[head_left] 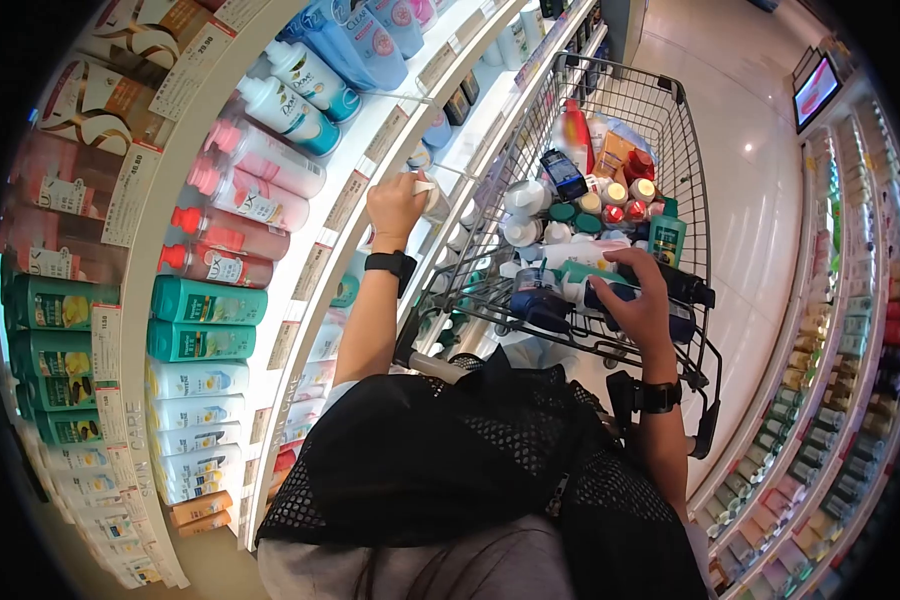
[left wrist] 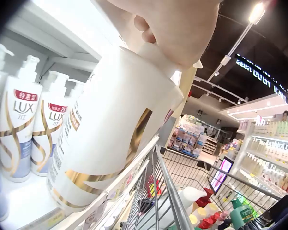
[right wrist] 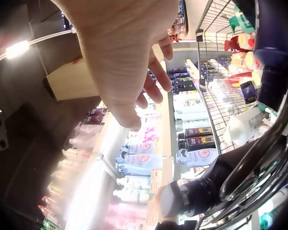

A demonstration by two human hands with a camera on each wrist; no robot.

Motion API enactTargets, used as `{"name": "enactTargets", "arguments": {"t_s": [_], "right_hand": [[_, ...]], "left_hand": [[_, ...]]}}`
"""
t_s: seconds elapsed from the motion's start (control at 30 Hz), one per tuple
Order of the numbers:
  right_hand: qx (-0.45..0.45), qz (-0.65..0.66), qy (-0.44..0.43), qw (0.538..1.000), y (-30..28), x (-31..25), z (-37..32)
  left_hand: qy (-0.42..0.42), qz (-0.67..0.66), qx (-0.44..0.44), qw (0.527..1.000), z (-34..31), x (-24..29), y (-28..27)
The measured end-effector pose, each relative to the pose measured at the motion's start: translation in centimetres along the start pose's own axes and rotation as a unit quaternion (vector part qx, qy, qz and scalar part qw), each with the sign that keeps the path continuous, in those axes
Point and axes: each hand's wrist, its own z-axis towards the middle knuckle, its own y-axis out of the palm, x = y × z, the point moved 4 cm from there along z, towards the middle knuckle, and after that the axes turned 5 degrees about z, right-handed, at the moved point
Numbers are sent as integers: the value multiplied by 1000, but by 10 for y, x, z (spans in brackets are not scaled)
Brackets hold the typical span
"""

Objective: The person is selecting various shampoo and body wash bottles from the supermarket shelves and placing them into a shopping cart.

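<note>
My left hand grips a large white bottle with gold swirls by its neck, at the front edge of a shelf. The left wrist view shows the bottle tilted, its top hidden by the hand. Similar white LUX pump bottles stand behind it. My right hand hovers above the near end of a wire shopping cart, its fingers spread and slightly bent. In the right wrist view, nothing lies within those fingers. Dark blue bottles lie below it in the cart.
Inside the cart is a heap of bottles, among them a green bottle and a red one. Stocked shelves line the left side; another shelf wall runs along the right. Tiled floor lies between.
</note>
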Motion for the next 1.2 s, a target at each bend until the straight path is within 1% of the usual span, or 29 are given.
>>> {"name": "enactTargets", "arguments": {"t_s": [0.03,0.13,0.27,0.33,0.4,0.47,0.5,0.57,0.7,0.77,0.83,1.0,1.07,1.1,1.17,1.2], "right_hand": [[-3,7,3,1000,0,2,0],[-6,19,13,1000,3,7,-2],[-26,25,39,999,3,15,-5],[-20,25,33,999,3,17,-6],[-40,26,58,997,5,19,-6],[-36,28,57,997,5,20,-6],[-33,31,54,998,5,21,-6],[-26,33,53,998,4,22,-5],[-34,32,70,996,3,21,-4],[-36,30,80,996,3,22,-4],[-63,29,103,992,4,25,-5],[-80,23,116,990,5,27,-5],[-90,27,120,988,6,27,-5],[-93,24,124,988,6,27,-4],[-98,21,130,986,6,28,-4],[-97,24,131,986,5,29,-4]], "left_hand": [[1,-2,20,1000,2,2,3],[3,16,23,1000,9,6,11],[18,0,38,999,21,9,27],[57,30,20,998,33,12,36],[71,30,16,997,42,13,46],[118,16,6,993,49,16,55],[119,15,6,993,49,16,58],[140,19,-34,989,50,18,67],[138,-7,-68,988,43,19,88],[135,35,-100,985,38,20,101],[134,29,-96,986,35,23,105],[129,39,-108,985,32,25,104],[112,34,-171,978,31,21,109],[111,36,-174,978,30,25,109],[-61,30,-255,965,28,22,114],[-59,32,-256,964,27,19,114]]}}
